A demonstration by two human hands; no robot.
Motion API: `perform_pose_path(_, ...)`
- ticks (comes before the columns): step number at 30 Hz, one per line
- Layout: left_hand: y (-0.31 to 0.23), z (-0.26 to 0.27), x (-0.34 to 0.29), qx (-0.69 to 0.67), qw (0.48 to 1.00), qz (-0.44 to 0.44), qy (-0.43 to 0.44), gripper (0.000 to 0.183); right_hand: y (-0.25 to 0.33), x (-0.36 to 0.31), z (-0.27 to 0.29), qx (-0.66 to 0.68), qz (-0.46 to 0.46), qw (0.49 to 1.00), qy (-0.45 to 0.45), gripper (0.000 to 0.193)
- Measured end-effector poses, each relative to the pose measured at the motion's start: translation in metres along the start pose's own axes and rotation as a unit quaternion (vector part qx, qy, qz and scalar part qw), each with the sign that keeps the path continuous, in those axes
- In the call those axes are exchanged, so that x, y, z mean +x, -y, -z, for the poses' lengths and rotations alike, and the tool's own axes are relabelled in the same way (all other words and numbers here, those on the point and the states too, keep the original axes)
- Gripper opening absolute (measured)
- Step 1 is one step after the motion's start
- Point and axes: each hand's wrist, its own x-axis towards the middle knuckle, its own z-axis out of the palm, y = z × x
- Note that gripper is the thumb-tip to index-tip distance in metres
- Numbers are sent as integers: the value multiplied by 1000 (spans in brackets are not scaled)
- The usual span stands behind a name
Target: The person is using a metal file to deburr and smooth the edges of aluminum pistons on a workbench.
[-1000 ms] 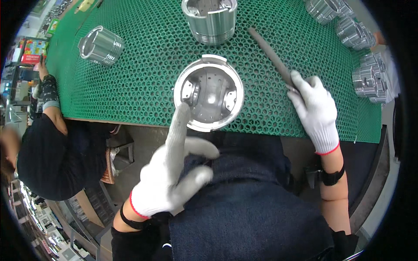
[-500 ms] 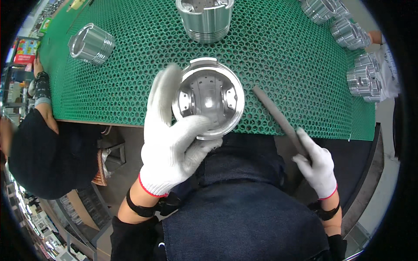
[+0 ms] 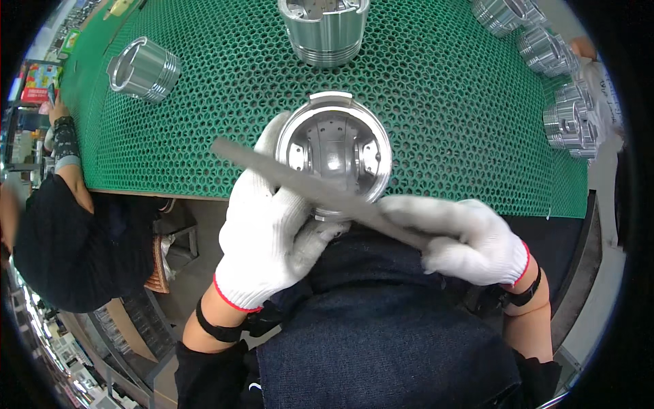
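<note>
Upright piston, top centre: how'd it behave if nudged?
The piston probably resists tipping, given its wide, squat shape. Smooth, shiny metal suggests a slippery grip. Likely it drags rather than glides, since the honeycomb mat is textured.

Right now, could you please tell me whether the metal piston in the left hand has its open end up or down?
Up: the piston shows its hollow inside, partly behind the file.

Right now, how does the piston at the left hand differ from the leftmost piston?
The held piston faces the camera open end first, showing its interior; the leftmost piston shows mainly its grooved outer wall. The left hand grips the held piston, while no hand touches the leftmost piston. Both are silvery metal with open ends.
</note>
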Motion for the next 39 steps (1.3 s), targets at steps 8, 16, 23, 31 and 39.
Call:
perform_pose_path(8,-13,24,-19,2,993,74,92,108,-44,-15,43,-456,-32,820,-345,62)
perform_pose_path(16,-33,52,-16,-504,845,100,148,90,-84,-26,44,-526,-58,756,-385,55)
perform_pose_path(23,-35,32,23,135,969,24,207,39,-78,-28,47,-516,-54,762,-387,51)
perform_pose_path(31,59,127,-39,181,958,207,-83,34,-94,-32,48,-503,-54,768,-393,50)
perform_pose_path(39,205,195,15,306,866,233,-320,31,-94,-30,50,-527,-44,759,-380,53)
